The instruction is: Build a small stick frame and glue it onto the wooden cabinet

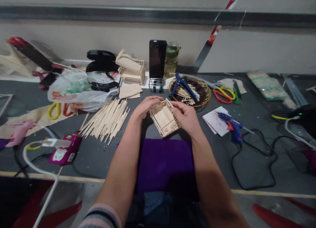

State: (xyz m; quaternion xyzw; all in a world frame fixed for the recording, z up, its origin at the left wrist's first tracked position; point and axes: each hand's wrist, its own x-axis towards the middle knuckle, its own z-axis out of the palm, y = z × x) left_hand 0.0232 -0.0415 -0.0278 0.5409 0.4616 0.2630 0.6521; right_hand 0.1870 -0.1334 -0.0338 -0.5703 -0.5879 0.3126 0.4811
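Observation:
Both of my hands hold a small box-like model made of thin wooden sticks (164, 118) above the grey table (259, 162). My left hand (145, 106) grips its left side with fingers curled over the top edge. My right hand (186, 116) grips its right side, thumb on top. A pile of loose wooden sticks (107, 120) lies just left of my left hand. A purple cloth (165, 162) lies on the table below the model.
A blue glue gun (232, 126) with a black cord lies on white paper at right. Behind are a wire basket with blue pliers (190, 89), a phone on a stand (157, 61), a bottle (172, 58), another stick model (132, 71), scissors (224, 94), a plastic bag (79, 91). A magenta device (65, 152) sits left.

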